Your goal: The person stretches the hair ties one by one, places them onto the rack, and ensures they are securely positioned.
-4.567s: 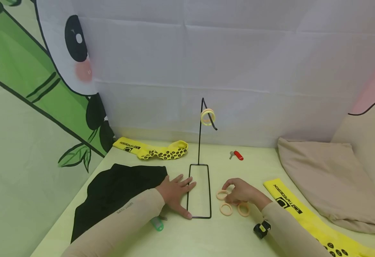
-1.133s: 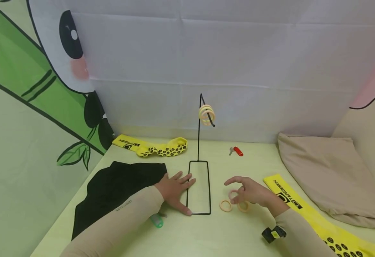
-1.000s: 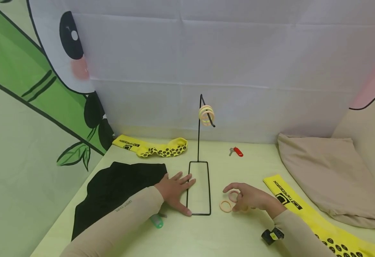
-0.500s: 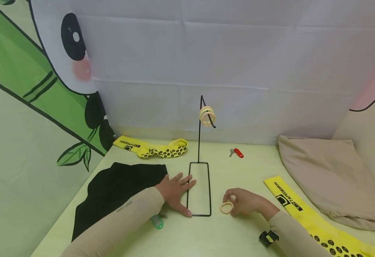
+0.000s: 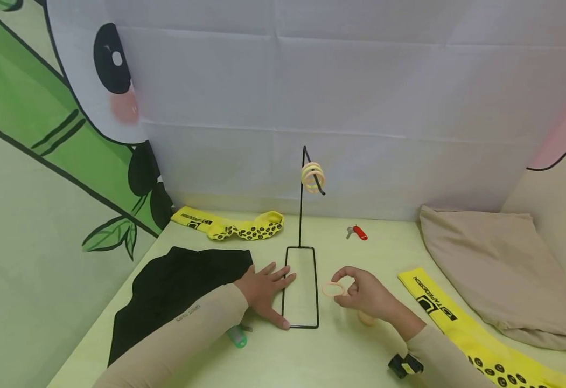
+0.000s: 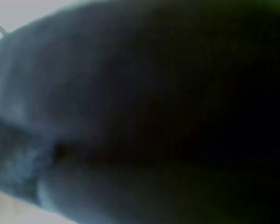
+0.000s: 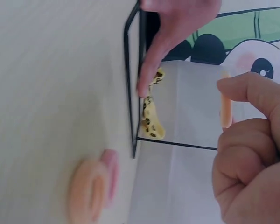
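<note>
A pale orange ring (image 5: 333,296) is pinched between the thumb and forefinger of my right hand (image 5: 366,293). In the right wrist view the pinched ring (image 7: 226,109) is seen edge-on, off the table. An orange ring (image 7: 86,193) and a pink ring (image 7: 111,175) lie on the table below; in the head view my right hand mostly covers them. My left hand (image 5: 263,293) rests with spread fingers on the left side of the black wire stand's base (image 5: 317,296). Several rings (image 5: 305,175) hang on the stand's top arm. The left wrist view is too dark to read.
Black cloth (image 5: 166,291) lies under my left forearm, beside a green key tag (image 5: 237,335). Yellow socks lie behind (image 5: 234,226) and at the right (image 5: 438,307). A key with a red tag (image 5: 360,233) is at the back. Folded beige cloth (image 5: 496,258) sits far right.
Since the earliest frame another ring has appeared on the arm. My right hand went down to the table rings, took one, and lifted it toward the stand. The left hand stays put.
</note>
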`<action>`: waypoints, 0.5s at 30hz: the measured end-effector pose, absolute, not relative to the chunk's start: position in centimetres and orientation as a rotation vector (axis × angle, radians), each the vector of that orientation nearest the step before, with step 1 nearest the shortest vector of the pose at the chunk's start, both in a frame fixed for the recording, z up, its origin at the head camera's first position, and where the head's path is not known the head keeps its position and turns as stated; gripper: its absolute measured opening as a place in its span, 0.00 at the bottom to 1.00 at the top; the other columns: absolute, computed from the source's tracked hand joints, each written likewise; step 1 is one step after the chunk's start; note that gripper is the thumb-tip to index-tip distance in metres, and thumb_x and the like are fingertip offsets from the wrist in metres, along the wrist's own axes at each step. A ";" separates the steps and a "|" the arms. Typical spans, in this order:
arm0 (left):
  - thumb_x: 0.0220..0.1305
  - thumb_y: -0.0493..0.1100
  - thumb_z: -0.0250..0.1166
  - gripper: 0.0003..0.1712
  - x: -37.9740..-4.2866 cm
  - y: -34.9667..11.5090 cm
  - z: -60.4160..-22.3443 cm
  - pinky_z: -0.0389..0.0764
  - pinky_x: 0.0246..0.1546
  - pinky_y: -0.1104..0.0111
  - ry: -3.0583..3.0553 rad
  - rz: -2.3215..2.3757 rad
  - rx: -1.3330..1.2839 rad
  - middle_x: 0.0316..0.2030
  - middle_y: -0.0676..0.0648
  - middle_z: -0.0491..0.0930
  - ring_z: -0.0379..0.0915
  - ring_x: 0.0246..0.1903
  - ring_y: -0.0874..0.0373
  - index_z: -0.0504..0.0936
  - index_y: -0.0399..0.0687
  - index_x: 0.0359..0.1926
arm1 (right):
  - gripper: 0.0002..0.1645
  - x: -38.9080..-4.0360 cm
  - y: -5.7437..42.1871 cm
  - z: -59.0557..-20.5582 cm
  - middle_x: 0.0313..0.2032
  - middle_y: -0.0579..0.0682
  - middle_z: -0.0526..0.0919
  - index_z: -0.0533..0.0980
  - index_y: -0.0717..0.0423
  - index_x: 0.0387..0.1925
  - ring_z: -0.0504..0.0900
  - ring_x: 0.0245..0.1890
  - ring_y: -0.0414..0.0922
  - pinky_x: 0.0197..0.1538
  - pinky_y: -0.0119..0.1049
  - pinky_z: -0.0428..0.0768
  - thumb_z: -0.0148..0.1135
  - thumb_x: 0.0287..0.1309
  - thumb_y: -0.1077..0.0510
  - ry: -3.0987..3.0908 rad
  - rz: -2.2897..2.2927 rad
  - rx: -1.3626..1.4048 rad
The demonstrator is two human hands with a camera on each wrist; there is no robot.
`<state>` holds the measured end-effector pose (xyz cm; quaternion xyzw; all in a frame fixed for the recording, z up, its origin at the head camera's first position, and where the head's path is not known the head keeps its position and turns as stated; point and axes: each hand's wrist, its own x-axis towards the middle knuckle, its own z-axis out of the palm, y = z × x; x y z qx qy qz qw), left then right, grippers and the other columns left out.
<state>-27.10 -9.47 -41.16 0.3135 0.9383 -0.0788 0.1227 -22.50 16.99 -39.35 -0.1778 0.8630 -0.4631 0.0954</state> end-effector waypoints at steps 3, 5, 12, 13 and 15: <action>0.36 0.84 0.55 0.65 -27.0 -9.4 -41.0 0.53 0.62 0.39 2.735 -0.227 0.909 0.73 0.55 0.42 0.39 0.72 0.47 0.45 0.64 0.72 | 0.20 -22.0 16.6 -38.1 0.10 0.41 0.54 0.71 0.58 0.45 0.52 0.11 0.37 0.16 0.26 0.55 0.65 0.50 0.64 2.532 -1.453 -0.511; 0.36 0.83 0.56 0.65 -27.0 -9.4 -41.0 0.53 0.62 0.39 2.735 -0.227 0.908 0.73 0.55 0.42 0.39 0.72 0.47 0.45 0.63 0.72 | 0.20 -21.6 16.3 -37.2 0.09 0.42 0.53 0.70 0.58 0.45 0.53 0.10 0.37 0.16 0.26 0.56 0.65 0.50 0.64 2.529 -1.494 -0.518; 0.36 0.83 0.56 0.65 -27.0 -9.3 -41.0 0.52 0.62 0.39 2.735 -0.226 0.918 0.73 0.55 0.42 0.39 0.72 0.47 0.45 0.63 0.72 | 0.19 -19.7 15.4 -33.7 0.08 0.43 0.53 0.72 0.54 0.44 0.50 0.09 0.35 0.15 0.26 0.53 0.67 0.50 0.60 2.661 -1.580 -0.572; 0.36 0.83 0.56 0.65 -27.0 -9.3 -41.0 0.52 0.62 0.39 2.735 -0.228 0.918 0.73 0.55 0.42 0.39 0.72 0.47 0.45 0.63 0.72 | 0.18 -19.5 15.3 -33.2 0.08 0.43 0.52 0.72 0.53 0.43 0.49 0.09 0.35 0.15 0.26 0.52 0.67 0.50 0.60 2.692 -1.596 -0.594; 0.36 0.83 0.56 0.65 -26.9 -9.3 -41.0 0.53 0.61 0.39 2.733 -0.229 0.918 0.73 0.54 0.42 0.39 0.72 0.47 0.45 0.63 0.72 | 0.17 -19.1 15.1 -32.3 0.08 0.43 0.51 0.73 0.52 0.41 0.48 0.09 0.34 0.15 0.27 0.53 0.68 0.49 0.61 2.741 -1.652 -0.675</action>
